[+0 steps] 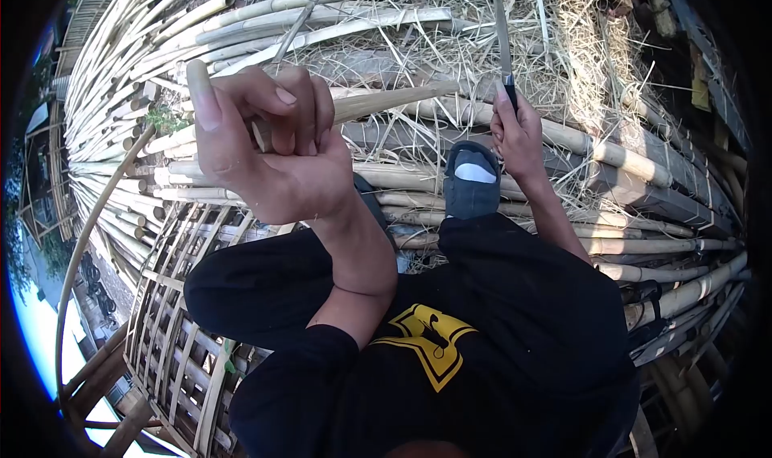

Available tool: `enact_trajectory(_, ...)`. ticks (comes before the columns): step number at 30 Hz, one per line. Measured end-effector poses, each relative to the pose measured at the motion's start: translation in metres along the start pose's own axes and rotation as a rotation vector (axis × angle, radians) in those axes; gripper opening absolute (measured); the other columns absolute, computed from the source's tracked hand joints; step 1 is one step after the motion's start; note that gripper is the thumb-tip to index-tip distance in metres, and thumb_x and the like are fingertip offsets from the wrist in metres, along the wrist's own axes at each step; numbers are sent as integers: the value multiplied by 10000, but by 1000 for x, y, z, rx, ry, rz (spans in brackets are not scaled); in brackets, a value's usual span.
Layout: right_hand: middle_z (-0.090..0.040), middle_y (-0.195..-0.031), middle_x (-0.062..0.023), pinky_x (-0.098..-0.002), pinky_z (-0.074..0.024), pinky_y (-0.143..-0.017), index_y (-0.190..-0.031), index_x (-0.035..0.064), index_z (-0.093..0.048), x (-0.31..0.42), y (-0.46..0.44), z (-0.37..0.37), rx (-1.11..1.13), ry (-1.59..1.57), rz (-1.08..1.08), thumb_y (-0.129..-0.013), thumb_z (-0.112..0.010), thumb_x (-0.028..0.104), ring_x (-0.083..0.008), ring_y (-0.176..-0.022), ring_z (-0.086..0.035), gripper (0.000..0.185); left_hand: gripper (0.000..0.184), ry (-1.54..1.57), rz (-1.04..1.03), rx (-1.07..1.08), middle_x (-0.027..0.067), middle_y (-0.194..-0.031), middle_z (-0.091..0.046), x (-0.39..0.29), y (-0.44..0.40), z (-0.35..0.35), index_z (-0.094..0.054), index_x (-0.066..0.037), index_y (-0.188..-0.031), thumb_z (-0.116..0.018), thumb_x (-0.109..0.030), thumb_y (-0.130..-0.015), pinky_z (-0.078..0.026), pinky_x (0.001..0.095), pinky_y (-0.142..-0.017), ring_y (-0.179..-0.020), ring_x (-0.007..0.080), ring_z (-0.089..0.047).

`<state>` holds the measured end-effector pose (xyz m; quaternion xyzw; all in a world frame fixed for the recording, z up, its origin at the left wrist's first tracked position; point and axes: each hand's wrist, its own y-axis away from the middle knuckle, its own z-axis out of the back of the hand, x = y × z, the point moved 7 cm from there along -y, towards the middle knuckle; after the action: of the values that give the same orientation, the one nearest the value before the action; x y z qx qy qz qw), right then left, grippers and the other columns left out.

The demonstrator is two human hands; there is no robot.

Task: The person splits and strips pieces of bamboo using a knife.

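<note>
My left hand is raised close to the camera, fingers curled around a bamboo strip. The thumb, with a long nail, points up. From the fist, the strip runs to the right over the loose shavings. My right hand grips a knife by its black handle, thumb along the handle. Its long blade points away from me, above the straw-like shavings. The strip's far end and the knife are apart.
Bamboo poles lie in a large pile ahead and to the left, with more poles at right. A woven bamboo lattice stands at lower left. My shoe rests on poles between my hands.
</note>
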<state>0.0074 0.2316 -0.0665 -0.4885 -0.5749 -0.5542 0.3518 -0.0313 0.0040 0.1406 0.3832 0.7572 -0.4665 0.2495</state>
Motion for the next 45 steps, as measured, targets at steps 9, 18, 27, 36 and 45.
enact_trajectory(9, -345, -562, 51, -189, -261, -384, -839, 78, -450, -4, 2, -4, 8, -8, -40, -1010, -434, 323, -18, -444, -302, 299, 383, -278, 25, -290, -1, -492, -330, -1, 4, -8, -446, -67, -651, -402, -286, -962, -139, 212, -317, -330, 50, -160)
enact_trajectory(18, -341, -557, 45, -193, -257, -382, -845, 74, -447, -3, 5, -4, 0, -28, -61, -1009, -437, 329, -24, -435, -299, 303, 372, -262, 16, -249, -7, -470, -316, -2, -1, -3, -452, -68, -643, -430, -266, -956, -129, 213, -310, -327, 49, -160)
enact_trajectory(27, -356, -562, 42, -190, -267, -401, -890, 55, -465, 2, 9, -9, 16, 94, 19, -1012, -432, 319, -21, -443, -309, 293, 336, -302, -56, -128, 9, -499, -362, 13, 0, -17, -470, -42, -611, -510, -147, -927, -120, 223, -303, -316, 47, -188)
enact_trajectory(36, -488, -593, -23, -272, -364, -474, -966, 19, -479, 56, 30, -26, -17, 248, 547, -984, -460, 190, -96, -495, -453, 172, 414, -26, -6, -195, -24, -459, -266, 39, -5, -9, -401, -113, -617, -367, -339, -962, -156, 227, -319, -343, 80, -167)
enact_trajectory(45, -539, -608, -151, -377, -393, -507, -968, -68, -484, 10, 12, -17, 11, 632, 86, -982, -474, 289, -243, -521, -512, 357, 393, 33, 24, -210, -23, -464, -258, 42, 2, -20, -379, -129, -620, -349, -312, -967, -157, 230, -321, -348, 82, -167)
